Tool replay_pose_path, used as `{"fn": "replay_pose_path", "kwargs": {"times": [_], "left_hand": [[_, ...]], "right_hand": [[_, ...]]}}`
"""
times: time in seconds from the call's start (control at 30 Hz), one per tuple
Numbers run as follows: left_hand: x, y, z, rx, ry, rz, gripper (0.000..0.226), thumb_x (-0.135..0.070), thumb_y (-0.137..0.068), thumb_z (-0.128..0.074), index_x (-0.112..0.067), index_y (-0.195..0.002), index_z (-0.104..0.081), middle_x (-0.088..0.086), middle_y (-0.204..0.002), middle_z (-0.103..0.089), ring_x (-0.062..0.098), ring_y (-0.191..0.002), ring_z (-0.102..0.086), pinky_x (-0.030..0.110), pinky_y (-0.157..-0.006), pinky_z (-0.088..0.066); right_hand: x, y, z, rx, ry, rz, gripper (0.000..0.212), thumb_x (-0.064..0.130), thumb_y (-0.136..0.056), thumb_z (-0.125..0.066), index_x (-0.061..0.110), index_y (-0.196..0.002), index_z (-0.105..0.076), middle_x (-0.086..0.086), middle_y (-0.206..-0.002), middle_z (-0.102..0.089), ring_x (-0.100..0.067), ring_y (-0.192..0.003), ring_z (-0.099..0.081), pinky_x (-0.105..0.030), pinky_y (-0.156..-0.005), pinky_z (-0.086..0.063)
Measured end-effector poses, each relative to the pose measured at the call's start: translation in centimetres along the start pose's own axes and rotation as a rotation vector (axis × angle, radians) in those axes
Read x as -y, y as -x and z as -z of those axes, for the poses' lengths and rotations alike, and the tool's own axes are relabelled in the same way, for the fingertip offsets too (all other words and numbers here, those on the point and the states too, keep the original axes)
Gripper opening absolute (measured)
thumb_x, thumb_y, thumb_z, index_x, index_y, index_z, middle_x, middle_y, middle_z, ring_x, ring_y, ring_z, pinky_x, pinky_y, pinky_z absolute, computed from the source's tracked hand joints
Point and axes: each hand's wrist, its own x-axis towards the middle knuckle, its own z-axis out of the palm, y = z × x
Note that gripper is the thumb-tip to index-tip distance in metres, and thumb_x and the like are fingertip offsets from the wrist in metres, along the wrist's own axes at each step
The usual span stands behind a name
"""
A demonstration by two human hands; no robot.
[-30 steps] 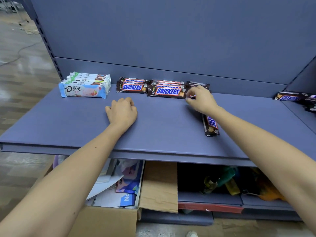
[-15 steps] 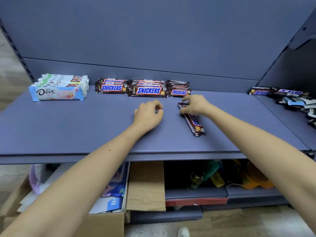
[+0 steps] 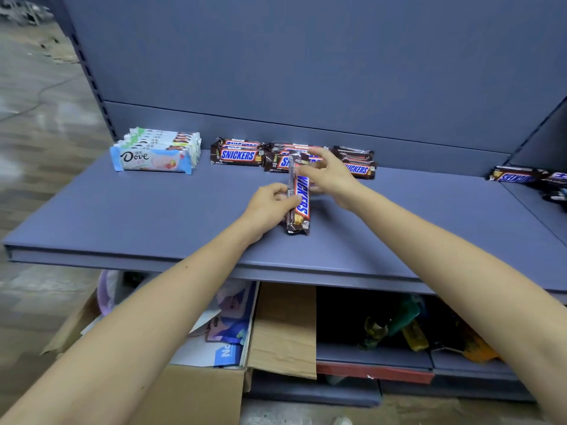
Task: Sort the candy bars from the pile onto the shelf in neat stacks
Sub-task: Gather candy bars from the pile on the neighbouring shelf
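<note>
dove stack [image 3: 155, 151] leftmost at the shelf [image 3: 122, 216] back, snickers stacks [image 3: 237, 152] right of it, loose pile [image 3: 527, 178] far right

Brown Snickers bar [image 3: 299, 197] tipped on its edge mid-shelf, lengthwise front to back, near end perhaps touching the blue shelf [image 3: 122, 216], gripped by left hand [image 3: 270, 204] and right hand [image 3: 329, 176]. Behind it, three Snickers stacks [image 3: 237, 154] along the shelf's back, labels forward. Far left, neat stack of pale Dove bars [image 3: 155, 154]. Far right, loose dark pile [image 3: 527, 179].
</note>
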Motion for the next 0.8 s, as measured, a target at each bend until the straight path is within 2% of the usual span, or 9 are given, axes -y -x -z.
{"fn": "replay_pose_path", "kwargs": {"times": [0.07,0.17,0.3,0.4,0.5,0.57,0.63,0.7,0.8], "left_hand": [[0.0,0.1,0.5,-0.038,0.238,0.051,0.008,-0.004,-0.089,-0.056,-0.012,-0.091,-0.055,0.004,-0.075,-0.061,0.003,-0.050,-0.061,0.017,-0.054,-0.051],[0.0,-0.3,1.1,-0.155,0.478,0.084,0.018,-0.003,-0.089,-0.056,-0.018,-0.082,-0.050,0.000,-0.079,-0.060,0.005,-0.059,-0.060,0.016,-0.058,-0.047],[0.0,-0.5,1.5,-0.241,0.560,0.095,0.019,-0.005,-0.089,-0.058,-0.020,-0.080,-0.050,-0.004,-0.078,-0.062,-0.004,-0.051,-0.062,0.014,-0.056,-0.042],[0.1,-0.4,1.6,-0.244,0.554,0.089,0.018,-0.006,-0.089,-0.058,-0.020,-0.080,-0.050,-0.005,-0.078,-0.062,-0.002,-0.059,-0.062,0.014,-0.056,-0.041],[0.4,-0.6,1.8,-0.235,0.415,0.076,0.013,-0.012,-0.091,-0.056,-0.020,-0.083,-0.051,-0.005,-0.080,-0.061,0.008,-0.072,-0.059,0.019,-0.061,-0.041],[0.3,-0.7,2.0,-0.216,0.227,0.070,0.001,-0.019,-0.092,-0.055,-0.018,-0.090,-0.055,-0.004,-0.082,-0.062,0.014,-0.076,-0.058,0.024,-0.065,-0.044],[0.6,-1.0,2.6,-0.202,-0.079,0.057,0.014,-0.026,-0.091,-0.054,-0.016,-0.097,-0.061,0.000,-0.089,-0.065,0.020,-0.086,-0.058,0.028,-0.075,-0.045],[0.6,-1.0,3.0,-0.213,-0.355,0.016,0.019,-0.026,-0.090,-0.052,-0.013,-0.096,-0.066,0.001,-0.090,-0.064,0.016,-0.087,-0.055,0.020,-0.073,-0.038],[0.9,-1.3,3.3,-0.158,-0.496,-0.050,0.018,-0.020,-0.090,-0.049,-0.015,-0.092,-0.066,0.001,-0.094,-0.067,0.016,-0.091,-0.057,0.018,-0.077,-0.038]], "right_hand": [[0.3,0.3,0.0,0.011,-0.032,-0.027,0.039,0.026,-0.086,-0.063,0.021,-0.122,-0.050,0.000,-0.101,-0.052,-0.014,-0.083,-0.055,-0.030,-0.076,-0.052],[0.0,1.2,0.0,0.090,-0.008,-0.048,0.011,0.027,-0.090,-0.057,0.019,-0.098,-0.058,-0.002,-0.095,-0.057,-0.011,-0.071,-0.054,-0.023,-0.064,-0.052],[-0.4,1.7,-0.5,0.207,0.077,0.019,0.016,0.024,-0.092,-0.055,0.021,-0.076,-0.058,-0.003,-0.075,-0.053,-0.009,-0.060,-0.050,-0.018,-0.057,-0.051],[-0.3,1.6,-1.0,0.210,0.080,0.058,0.010,0.019,-0.090,-0.059,0.020,-0.080,-0.058,0.000,-0.068,-0.051,-0.009,-0.058,-0.049,-0.022,-0.059,-0.052],[-0.4,1.6,-1.3,0.181,0.088,0.077,0.009,0.017,-0.089,-0.061,0.016,-0.097,-0.061,0.001,-0.070,-0.053,-0.009,-0.058,-0.049,-0.021,-0.056,-0.051],[-0.6,1.4,-1.2,0.165,0.142,0.101,0.009,0.018,-0.088,-0.062,0.014,-0.097,-0.062,0.001,-0.071,-0.056,-0.008,-0.059,-0.049,-0.016,-0.055,-0.047],[-0.7,0.9,-0.7,0.099,0.252,0.137,0.012,0.020,-0.085,-0.065,0.016,-0.096,-0.063,0.000,-0.079,-0.059,-0.008,-0.063,-0.051,-0.016,-0.058,-0.042],[-1.0,0.3,0.0,0.002,0.390,0.180,0.020,0.021,-0.083,-0.068,0.012,-0.101,-0.066,0.000,-0.088,-0.060,-0.012,-0.074,-0.052,-0.020,-0.061,-0.039],[-1.4,-0.5,1.2,-0.128,0.572,0.212,0.024,0.024,-0.081,-0.069,0.009,-0.100,-0.065,-0.004,-0.099,-0.064,-0.017,-0.088,-0.053,-0.023,-0.072,-0.034]]}}
